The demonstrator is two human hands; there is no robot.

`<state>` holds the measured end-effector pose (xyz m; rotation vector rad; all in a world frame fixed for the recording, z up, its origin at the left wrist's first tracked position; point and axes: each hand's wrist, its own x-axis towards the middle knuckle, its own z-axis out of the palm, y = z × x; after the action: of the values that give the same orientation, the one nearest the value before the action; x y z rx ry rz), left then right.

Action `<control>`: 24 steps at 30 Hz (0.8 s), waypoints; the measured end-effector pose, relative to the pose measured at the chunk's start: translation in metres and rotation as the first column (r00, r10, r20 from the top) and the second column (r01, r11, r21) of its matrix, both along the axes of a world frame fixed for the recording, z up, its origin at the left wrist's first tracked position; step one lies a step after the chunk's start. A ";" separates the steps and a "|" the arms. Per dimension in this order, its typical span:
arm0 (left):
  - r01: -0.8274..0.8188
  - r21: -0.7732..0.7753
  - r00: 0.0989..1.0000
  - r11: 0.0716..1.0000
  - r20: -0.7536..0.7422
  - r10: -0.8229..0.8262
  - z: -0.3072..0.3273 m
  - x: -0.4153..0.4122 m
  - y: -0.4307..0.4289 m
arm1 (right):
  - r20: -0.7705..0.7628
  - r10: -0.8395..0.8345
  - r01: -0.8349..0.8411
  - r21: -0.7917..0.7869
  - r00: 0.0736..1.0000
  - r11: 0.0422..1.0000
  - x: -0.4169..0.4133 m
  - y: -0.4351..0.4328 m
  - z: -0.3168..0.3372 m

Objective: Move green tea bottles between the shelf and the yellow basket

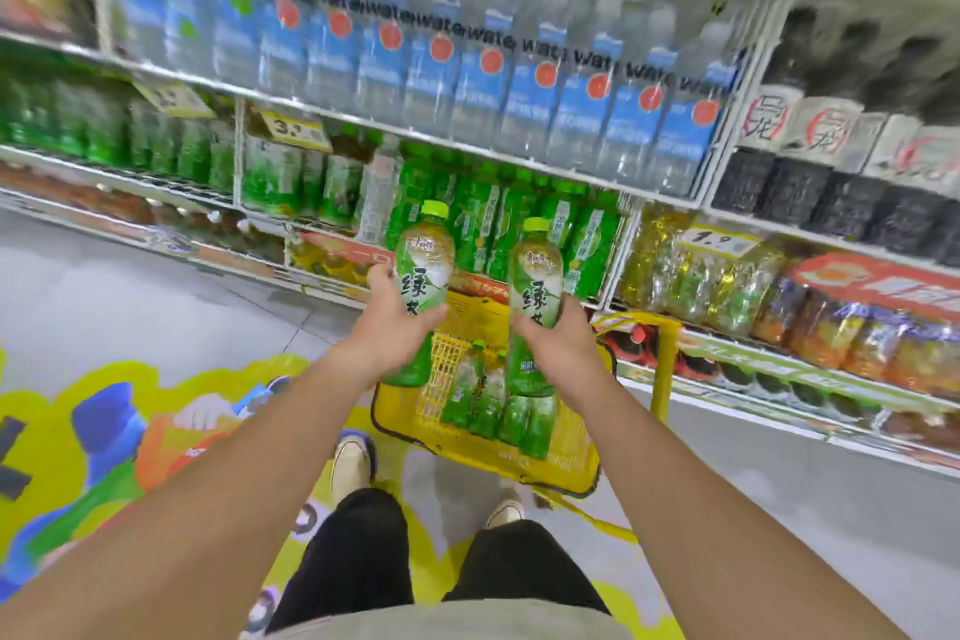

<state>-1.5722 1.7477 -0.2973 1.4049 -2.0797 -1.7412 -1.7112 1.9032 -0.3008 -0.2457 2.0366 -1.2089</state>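
Gripping one upright green tea bottle (423,260) in left hand (395,322), fingers curled round the label. Gripping a second bottle (535,276) likewise in right hand (553,346). Both held over yellow basket (571,437), before shelf (467,144) of like stock. Mid-labels hidden by fingers. More bottles (483,400) lying in basket; count unclear. Upper rows blurred.

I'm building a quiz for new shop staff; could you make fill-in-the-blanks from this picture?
The left hand and right hand each grip ____ green tea bottle.
Other bottles sit in the ____ basket on the floor.
The blue-labelled bottles on the upper shelf read ____.
Missing: one; yellow; water.
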 end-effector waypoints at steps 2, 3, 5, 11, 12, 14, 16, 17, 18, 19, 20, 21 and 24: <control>-0.037 -0.043 0.999 0.998 -0.022 0.036 0.026 0.012 -0.007 | -0.046 0.039 -0.040 -0.017 0.998 0.999 0.004 -0.009 0.031; -0.055 -0.063 0.998 0.996 -0.028 0.054 0.038 0.018 -0.011 | -0.069 0.063 -0.064 -0.018 0.996 0.998 0.005 -0.015 0.046; -0.104 -0.098 0.994 0.990 -0.057 0.098 0.062 0.030 -0.020 | -0.127 0.106 -0.110 -0.024 0.986 0.994 0.008 -0.030 0.073; -0.292 -0.247 0.954 0.924 -0.145 0.263 0.131 0.074 -0.062 | -0.238 0.246 -0.271 -0.077 0.940 0.960 0.034 -0.095 0.150; -0.330 -0.264 0.941 0.906 -0.167 0.294 0.140 0.083 -0.071 | -0.248 0.269 -0.298 -0.086 0.931 0.951 0.042 -0.110 0.160; -0.404 -0.282 0.912 0.871 -0.202 0.358 0.158 0.103 -0.087 | -0.263 0.319 -0.355 -0.103 0.910 0.929 0.061 -0.140 0.179; -0.468 -0.298 0.882 0.832 -0.223 0.416 0.175 0.123 -0.110 | -0.279 0.371 -0.416 -0.122 0.886 0.901 0.083 -0.172 0.196; -0.494 -0.294 0.867 0.818 -0.239 0.438 0.184 0.134 -0.120 | -0.282 0.397 -0.444 -0.127 0.873 0.887 0.097 -0.188 0.204; -0.523 -0.285 0.849 0.803 -0.262 0.460 0.191 0.147 -0.133 | -0.292 0.421 -0.472 -0.131 0.859 0.872 0.111 -0.205 0.212; -0.545 -0.282 0.835 0.790 -0.271 0.479 0.199 0.160 -0.145 | -0.305 0.444 -0.499 -0.130 0.843 0.857 0.124 -0.222 0.219; -0.565 -0.285 0.823 0.774 -0.263 0.503 0.206 0.175 -0.157 | -0.322 0.465 -0.522 -0.118 0.825 0.845 0.138 -0.237 0.224; -0.580 -0.298 0.814 0.759 -0.249 0.524 0.214 0.191 -0.171 | -0.343 0.487 -0.548 -0.106 0.803 0.830 0.152 -0.256 0.229; -0.633 -0.309 0.774 0.710 -0.258 0.578 0.229 0.240 -0.213 | -0.365 0.534 -0.605 -0.112 0.763 0.788 0.193 -0.309 0.243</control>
<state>-1.3325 1.5351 -0.0679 1.5386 -1.4999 -1.0600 -1.5177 1.5945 -0.0577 -1.1602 1.8549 -1.0350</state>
